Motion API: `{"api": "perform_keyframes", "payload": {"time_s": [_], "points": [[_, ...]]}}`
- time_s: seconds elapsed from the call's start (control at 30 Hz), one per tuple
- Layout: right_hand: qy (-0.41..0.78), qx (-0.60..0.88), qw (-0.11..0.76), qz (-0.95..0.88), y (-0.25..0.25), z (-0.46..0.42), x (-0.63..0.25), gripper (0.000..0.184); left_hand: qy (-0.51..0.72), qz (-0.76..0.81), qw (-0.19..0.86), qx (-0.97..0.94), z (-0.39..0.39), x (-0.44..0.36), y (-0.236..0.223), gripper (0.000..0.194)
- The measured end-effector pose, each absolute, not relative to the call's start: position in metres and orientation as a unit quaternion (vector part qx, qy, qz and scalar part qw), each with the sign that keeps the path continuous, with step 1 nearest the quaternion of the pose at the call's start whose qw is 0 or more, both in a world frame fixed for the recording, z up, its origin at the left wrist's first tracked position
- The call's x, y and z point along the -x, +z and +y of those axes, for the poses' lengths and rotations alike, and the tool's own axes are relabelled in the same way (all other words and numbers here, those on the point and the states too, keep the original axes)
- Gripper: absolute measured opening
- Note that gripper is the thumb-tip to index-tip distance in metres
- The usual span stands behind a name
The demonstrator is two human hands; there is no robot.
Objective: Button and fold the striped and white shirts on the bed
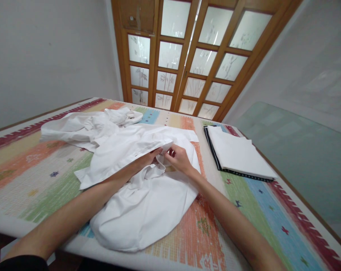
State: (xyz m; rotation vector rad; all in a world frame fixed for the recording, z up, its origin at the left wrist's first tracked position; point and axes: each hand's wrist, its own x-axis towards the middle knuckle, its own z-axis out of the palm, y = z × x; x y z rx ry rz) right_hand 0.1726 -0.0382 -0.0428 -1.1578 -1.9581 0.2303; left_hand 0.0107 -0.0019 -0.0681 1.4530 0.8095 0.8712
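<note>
White shirt (142, 210) lies rumpled across the centre of the frame, one part trailing to the left of centre, a rounded, bulging fold reaching down to the table's near edge at lower centre. A line of small slits runs along a raised strip of it, just above the left forearm.

Both hands meet mid-frame at this strip's end. Right hand (178, 158), entering from lower right: fingers bent, thumb and forefinger pinching a small bit of the shirt's edge. Left hand (155, 153), entering from lower left: close beside the right one, fingertips partly under the raised fabric; whether it grips or merely supports, cannot tell. Dark sleeve (26, 263) shows at the lower left corner.

Tablecloth (54, 194) beneath: bands of orange, green, blue, cream and maroon, small star and animal figures scattered over it. Right of centre, apart from the shirt, a folded white cloth (235, 150) rests on a black patterned cloth (245, 175), whose edges show along the left and bottom.

Upper centre: wooden doors (170, 54) with frosted panes, plant motifs on several. Grey wall (52, 49) fills the upper left.
</note>
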Motion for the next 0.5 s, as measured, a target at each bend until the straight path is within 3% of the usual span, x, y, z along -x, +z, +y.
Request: {"api": "perform_keyframes", "payload": {"time_s": [0.17, 0.37, 0.5], "points": [[0.135, 0.437, 0.433, -0.777, -0.04, -0.041, -0.172, 0.019, 0.386, 0.317, 0.708, -0.498, -0.004, -0.012, -0.065, 0.039], [0.146, 0.427, 0.405, -0.795, -0.04, -0.036, -0.177, 0.012, 0.414, 0.362, 0.713, -0.436, -0.004, -0.018, -0.064, 0.021], [0.075, 0.47, 0.398, -0.784, -0.031, -0.033, -0.185, 0.007, 0.397, 0.348, 0.715, -0.457, -0.012, -0.015, -0.057, 0.028]]}}
